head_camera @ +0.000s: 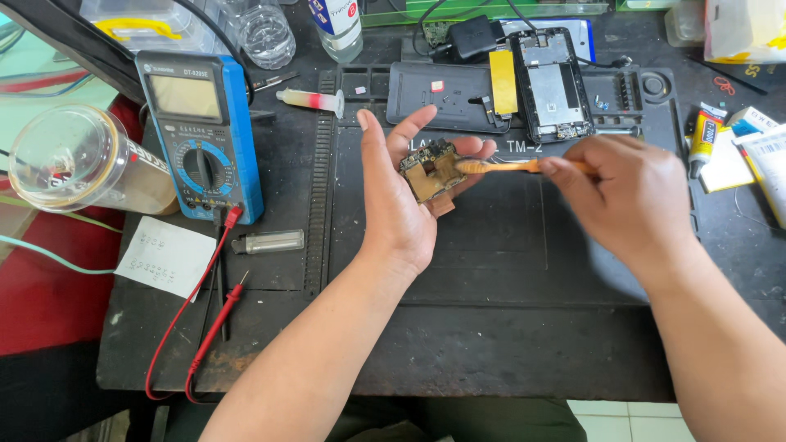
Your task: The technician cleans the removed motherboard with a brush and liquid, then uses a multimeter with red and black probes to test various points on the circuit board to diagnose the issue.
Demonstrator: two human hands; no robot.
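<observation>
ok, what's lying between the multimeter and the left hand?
Head view: a clear lighter lies on the mat between the multimeter and the left hand, beside the red probe leads.

left hand (pixel 401 192): palm up, fingers cupped | right hand (pixel 626 192): fingers pinched, knuckles up
</observation>
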